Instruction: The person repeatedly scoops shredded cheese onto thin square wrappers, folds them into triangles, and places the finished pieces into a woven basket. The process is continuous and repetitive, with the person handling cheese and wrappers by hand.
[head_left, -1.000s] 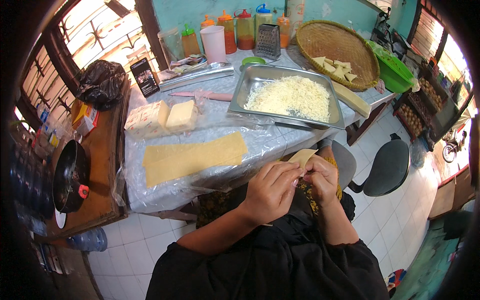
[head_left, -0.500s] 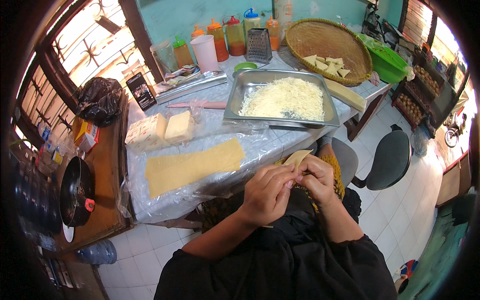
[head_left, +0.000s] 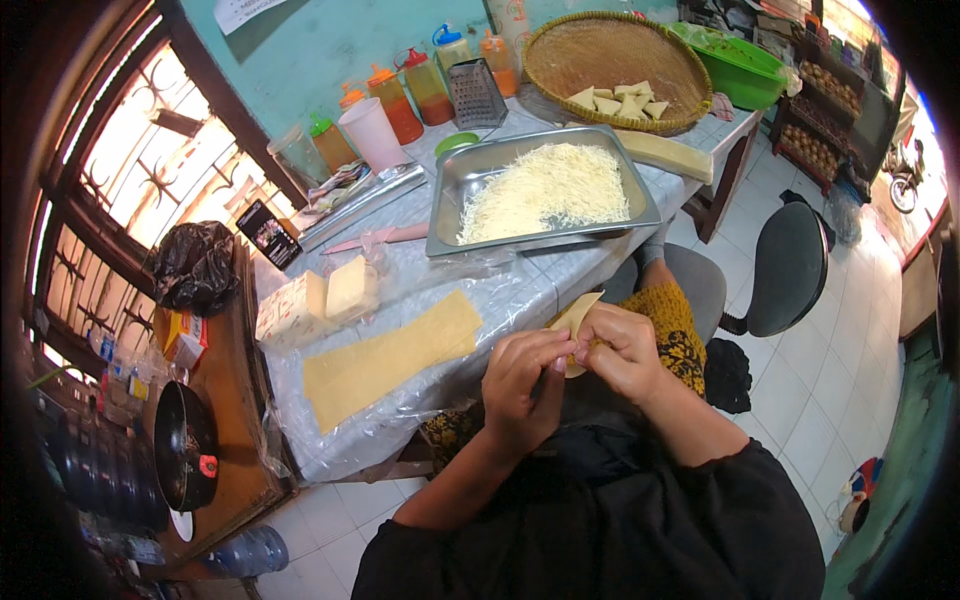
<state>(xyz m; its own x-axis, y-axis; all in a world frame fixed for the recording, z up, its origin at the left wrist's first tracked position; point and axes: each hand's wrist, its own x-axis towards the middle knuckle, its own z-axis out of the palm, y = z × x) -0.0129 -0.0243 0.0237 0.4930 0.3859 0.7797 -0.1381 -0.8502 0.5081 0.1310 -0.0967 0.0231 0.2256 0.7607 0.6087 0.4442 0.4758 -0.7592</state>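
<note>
Over my lap, just off the table's front edge, both hands pinch a thin, pale yellow dough wrapper (head_left: 577, 314) that is partly folded. My left hand (head_left: 522, 385) grips its left side with fingers and thumb closed. The right hand (head_left: 622, 350) has its fingers curled on the other side, close to the left fingertips. Any filling inside is hidden. On the table, left of my hands, lie flat dough sheets (head_left: 390, 355) on clear plastic. Beyond the hands, a steel tray (head_left: 445, 222) holds a heap of grated cheese (head_left: 550, 190).
Cheese blocks (head_left: 350, 290) and a pink-handled knife (head_left: 385, 236) lie left of the tray. Behind stand a box grater (head_left: 476, 95), a pink cup (head_left: 374, 135) and sauce bottles (head_left: 425, 85). A woven tray (head_left: 560, 50) holds folded triangles (head_left: 625, 100). A frying pan (head_left: 185, 445) is at far left.
The view has turned, so the table looks more tilted and shifted. Both hands stay on the wrapper, with the right fingers curled more tightly around its edge.
</note>
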